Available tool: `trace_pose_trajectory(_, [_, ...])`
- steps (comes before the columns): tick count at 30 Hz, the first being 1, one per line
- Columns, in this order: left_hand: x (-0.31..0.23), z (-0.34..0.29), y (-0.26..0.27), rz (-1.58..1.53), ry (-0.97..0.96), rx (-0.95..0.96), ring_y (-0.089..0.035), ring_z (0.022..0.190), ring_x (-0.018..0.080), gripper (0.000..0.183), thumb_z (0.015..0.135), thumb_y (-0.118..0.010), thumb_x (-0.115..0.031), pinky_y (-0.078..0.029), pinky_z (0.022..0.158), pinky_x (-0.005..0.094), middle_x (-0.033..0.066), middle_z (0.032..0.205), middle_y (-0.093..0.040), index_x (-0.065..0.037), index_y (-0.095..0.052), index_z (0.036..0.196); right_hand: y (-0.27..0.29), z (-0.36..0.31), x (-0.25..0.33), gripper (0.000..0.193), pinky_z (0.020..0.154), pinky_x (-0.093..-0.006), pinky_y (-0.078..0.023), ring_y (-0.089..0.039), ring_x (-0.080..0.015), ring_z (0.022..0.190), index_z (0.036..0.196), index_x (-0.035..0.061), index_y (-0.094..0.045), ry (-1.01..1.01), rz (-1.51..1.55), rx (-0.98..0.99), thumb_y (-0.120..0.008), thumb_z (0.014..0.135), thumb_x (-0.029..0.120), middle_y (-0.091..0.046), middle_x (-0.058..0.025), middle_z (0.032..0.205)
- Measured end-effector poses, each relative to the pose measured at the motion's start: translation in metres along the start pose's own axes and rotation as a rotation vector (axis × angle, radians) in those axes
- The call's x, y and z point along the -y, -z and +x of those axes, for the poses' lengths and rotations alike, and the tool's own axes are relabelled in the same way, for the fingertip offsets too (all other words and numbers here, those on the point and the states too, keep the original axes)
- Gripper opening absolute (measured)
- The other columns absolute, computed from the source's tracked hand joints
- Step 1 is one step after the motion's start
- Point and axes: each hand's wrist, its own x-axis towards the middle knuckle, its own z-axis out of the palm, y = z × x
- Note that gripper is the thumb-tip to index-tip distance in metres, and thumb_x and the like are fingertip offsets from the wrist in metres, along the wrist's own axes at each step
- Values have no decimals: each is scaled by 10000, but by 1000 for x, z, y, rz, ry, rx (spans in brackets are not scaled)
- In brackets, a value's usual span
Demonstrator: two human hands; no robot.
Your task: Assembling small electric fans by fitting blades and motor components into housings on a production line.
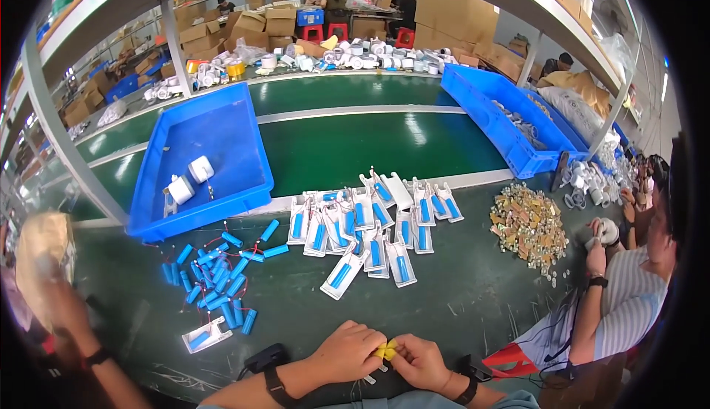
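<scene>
Close to the front edge of the green table, my left hand (346, 352) and my right hand (419, 361) meet, both pinching a small yellow piece (385, 350) between their fingertips. What lies under the fingers is hidden. Beyond the hands lie several white holders with blue cylindrical cells (370, 231) fitted in them. To the left is a loose pile of blue cells with thin wires (220, 276), and one filled white holder (205, 335) lies apart below it.
A blue tray (222, 202) at the left holds two white parts. Another blue tray (495, 120) stands at the back right. A heap of small brass-coloured parts (529, 224) lies to the right. A person in a striped shirt (629, 298) works at the right; another person's arm (66, 335) is at the left.
</scene>
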Motion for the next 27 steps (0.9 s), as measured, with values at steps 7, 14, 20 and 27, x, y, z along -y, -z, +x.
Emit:
trace_pose_trajectory(7, [-1,-1,1,-10,10,-1,-612,798,237,236,774,-686,-169,-440,807,374,41,826,-629,-81,-619,982,-1,0,1,183,594,-214,-505,-608,-46,643,1047,2,-619,50,5,-2,-672,873,25,-652,-23,794])
trace_pose_trajectory(14, [-3,-1,-1,17,2,-40,-607,795,242,238,752,-685,-152,-442,793,373,49,819,-624,-78,-616,967,-1,0,5,169,586,-211,-500,-599,-42,639,1034,-1,-610,50,-18,-12,-668,879,31,-645,-21,788])
trace_pose_trajectory(20, [-4,-2,-6,87,-24,-81,-601,787,253,237,744,-680,-136,-447,779,379,62,822,-617,-65,-606,958,-2,1,3,169,585,-211,-500,-601,-42,640,1035,-1,-606,42,-10,-17,-658,877,25,-644,-24,788])
trace_pose_trajectory(27, [-5,0,-3,32,-11,-73,-600,780,256,240,746,-685,-141,-450,774,381,59,816,-613,-64,-604,959,0,0,3,172,592,-213,-506,-610,-45,649,1039,0,-604,31,4,-10,-655,876,25,-647,-26,792])
